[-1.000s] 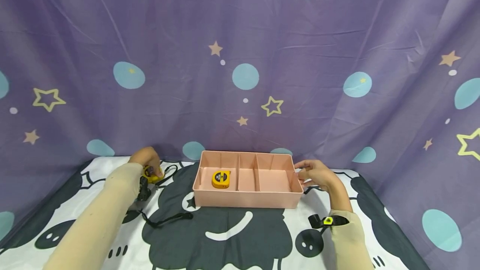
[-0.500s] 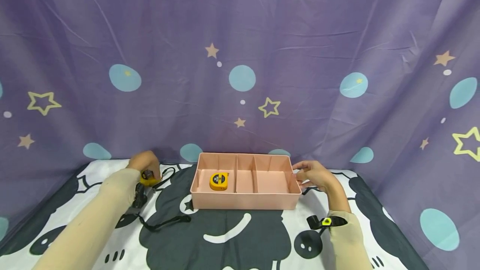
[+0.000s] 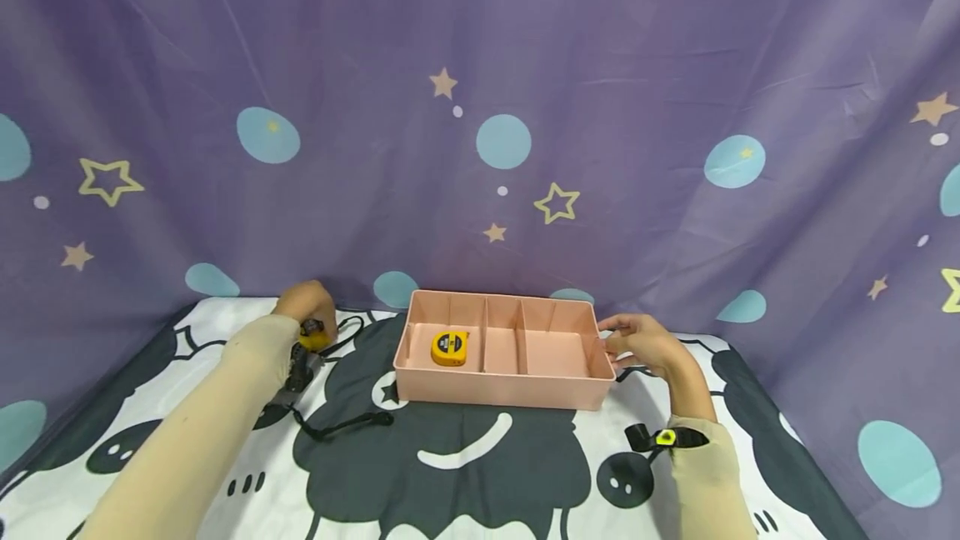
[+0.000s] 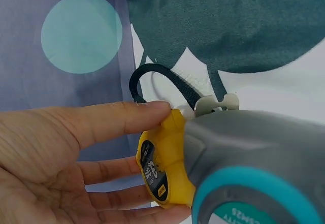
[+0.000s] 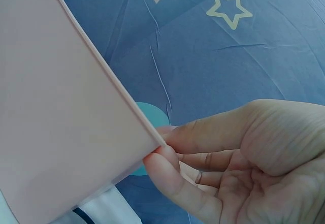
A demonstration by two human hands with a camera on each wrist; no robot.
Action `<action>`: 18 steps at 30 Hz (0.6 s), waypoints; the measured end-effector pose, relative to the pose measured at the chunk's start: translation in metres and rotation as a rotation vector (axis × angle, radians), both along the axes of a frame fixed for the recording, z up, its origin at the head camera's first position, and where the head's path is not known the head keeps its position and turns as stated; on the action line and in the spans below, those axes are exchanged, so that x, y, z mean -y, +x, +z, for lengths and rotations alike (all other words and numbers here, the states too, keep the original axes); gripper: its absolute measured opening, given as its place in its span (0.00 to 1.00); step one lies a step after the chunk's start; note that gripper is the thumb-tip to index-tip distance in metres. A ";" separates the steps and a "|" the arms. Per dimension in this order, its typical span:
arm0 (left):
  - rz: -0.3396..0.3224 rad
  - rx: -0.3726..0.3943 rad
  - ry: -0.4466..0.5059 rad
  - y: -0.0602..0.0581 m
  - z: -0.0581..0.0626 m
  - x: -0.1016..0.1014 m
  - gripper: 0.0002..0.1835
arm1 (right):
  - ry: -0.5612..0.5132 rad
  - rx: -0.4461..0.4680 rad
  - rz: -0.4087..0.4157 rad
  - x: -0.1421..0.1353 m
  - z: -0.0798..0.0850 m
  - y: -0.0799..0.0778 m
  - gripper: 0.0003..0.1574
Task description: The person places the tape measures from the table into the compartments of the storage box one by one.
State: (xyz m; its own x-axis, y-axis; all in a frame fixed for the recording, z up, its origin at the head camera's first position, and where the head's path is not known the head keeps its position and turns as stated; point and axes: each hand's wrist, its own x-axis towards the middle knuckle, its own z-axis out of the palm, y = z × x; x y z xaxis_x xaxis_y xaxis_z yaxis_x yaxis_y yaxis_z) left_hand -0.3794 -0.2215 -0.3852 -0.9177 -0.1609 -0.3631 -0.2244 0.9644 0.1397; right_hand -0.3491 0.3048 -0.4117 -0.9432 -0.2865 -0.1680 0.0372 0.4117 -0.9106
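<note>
My left hand [image 3: 307,303] holds a yellow tape measure [image 4: 172,158] with a black wrist strap, near the back edge at the left. In the left wrist view, the thumb lies on one side of its case and the fingers on the other. A grey and teal tape measure [image 4: 254,137] with a metal end hook stands close to the camera; what supports it is hidden. My right hand [image 3: 643,343] pinches the right end of a pink divided box [image 3: 502,391] by its corner. Another yellow tape measure [image 3: 449,348] lies in the box's left compartment.
A sheep-print cloth [image 3: 450,486] covers the table. Behind it hangs a purple curtain [image 3: 375,198] with stars and dots. A black strap [image 3: 345,425] trails over the cloth beside the left wrist.
The left hand has tilted the yellow tape measure slightly, and less of it shows in the head view. The right hand stays at the box. The head view has shifted a little.
</note>
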 end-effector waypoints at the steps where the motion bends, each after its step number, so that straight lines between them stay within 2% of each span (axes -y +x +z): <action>1: -0.007 -0.001 -0.002 -0.002 0.000 -0.001 0.29 | 0.001 -0.001 -0.004 -0.001 0.001 0.000 0.32; 5: -0.003 0.010 -0.016 -0.007 0.000 -0.003 0.30 | -0.005 0.001 -0.005 -0.003 0.001 -0.001 0.33; 13: -0.020 0.053 -0.049 -0.005 0.000 -0.004 0.25 | -0.012 0.006 -0.004 -0.001 0.001 -0.001 0.32; 18: -0.001 0.057 -0.038 -0.004 0.000 -0.004 0.30 | -0.009 0.006 -0.008 -0.002 0.000 -0.002 0.31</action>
State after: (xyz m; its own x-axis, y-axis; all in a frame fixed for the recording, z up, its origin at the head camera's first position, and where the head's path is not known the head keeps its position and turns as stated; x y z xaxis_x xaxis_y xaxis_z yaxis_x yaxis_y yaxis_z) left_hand -0.3829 -0.2174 -0.3848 -0.8959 -0.1741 -0.4088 -0.2295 0.9691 0.0902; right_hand -0.3509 0.3069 -0.4119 -0.9445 -0.2806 -0.1707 0.0454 0.4031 -0.9140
